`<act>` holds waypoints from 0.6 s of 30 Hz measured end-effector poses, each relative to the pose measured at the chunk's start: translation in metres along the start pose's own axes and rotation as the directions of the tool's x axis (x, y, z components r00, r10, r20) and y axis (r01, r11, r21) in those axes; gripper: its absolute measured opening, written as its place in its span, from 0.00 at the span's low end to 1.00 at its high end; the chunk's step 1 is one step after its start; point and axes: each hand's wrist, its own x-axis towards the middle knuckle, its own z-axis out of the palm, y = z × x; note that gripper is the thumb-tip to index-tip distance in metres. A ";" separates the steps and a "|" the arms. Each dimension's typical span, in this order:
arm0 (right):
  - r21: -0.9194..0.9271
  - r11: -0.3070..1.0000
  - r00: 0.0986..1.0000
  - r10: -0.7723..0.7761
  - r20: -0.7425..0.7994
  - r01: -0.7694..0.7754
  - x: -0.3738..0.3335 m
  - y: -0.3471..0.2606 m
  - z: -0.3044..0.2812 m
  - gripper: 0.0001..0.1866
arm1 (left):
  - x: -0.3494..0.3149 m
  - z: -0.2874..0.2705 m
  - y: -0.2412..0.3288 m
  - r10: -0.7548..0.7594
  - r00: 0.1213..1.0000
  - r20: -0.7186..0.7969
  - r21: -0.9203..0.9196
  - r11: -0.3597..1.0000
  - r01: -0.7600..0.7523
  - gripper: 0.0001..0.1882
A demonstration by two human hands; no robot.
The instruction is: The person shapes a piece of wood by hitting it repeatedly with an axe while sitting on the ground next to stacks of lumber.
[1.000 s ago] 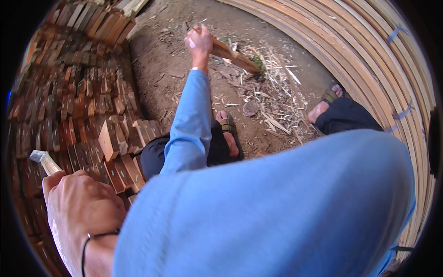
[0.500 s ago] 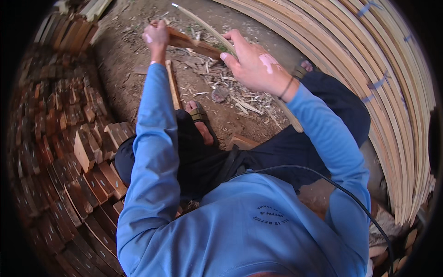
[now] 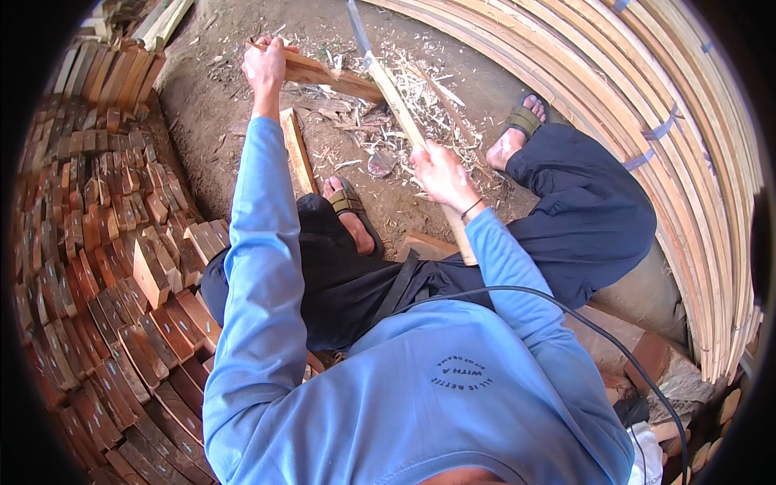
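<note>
Wood piece: I am seeing a short brown wood piece (image 3: pixel 327 77) being held out over the dirt ground (image 3: pixel 210 97), tilted, its far end reaching toward the blade, likely so it can be shaved.
Left hand: my left hand (image 3: pixel 265 66) is clenching the near end of the wood piece, arm stretched straight, I judge to be keeping fingers away from the cutting edge.
Right hand: my right hand (image 3: pixel 440 171) is gripping the long pale handle of a knife (image 3: pixel 388 85), whose blade is pointing up and away, its middle lying across the wood piece's end.
Shavings: pale shavings (image 3: pixel 420 105) are lying scattered just under the work.
Surroundings: stacked wood blocks (image 3: pixel 105 242) are sitting at my left, bundled long slats (image 3: pixel 647 121) curving along my right, both near at hand.
</note>
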 end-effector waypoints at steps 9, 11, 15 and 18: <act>-0.221 0.966 0.982 -0.161 -0.101 0.136 0.006 0.001 0.036 0.14 | -0.020 0.005 0.013 0.051 0.994 -0.092 0.054 0.997 -0.046 0.16; -0.191 0.970 0.978 -0.175 -0.116 0.151 0.008 0.005 0.044 0.15 | -0.017 0.004 0.011 0.035 0.999 -0.040 0.066 0.997 -0.032 0.18; -0.261 0.955 0.984 -0.163 -0.067 0.140 0.016 0.027 0.043 0.13 | -0.014 0.018 0.025 0.098 0.995 -0.033 0.108 0.990 -0.094 0.18; -0.188 0.965 0.969 -0.210 -0.131 0.183 0.004 0.011 0.022 0.10 | -0.003 0.050 0.002 0.420 0.903 -0.093 0.450 0.826 -0.338 0.19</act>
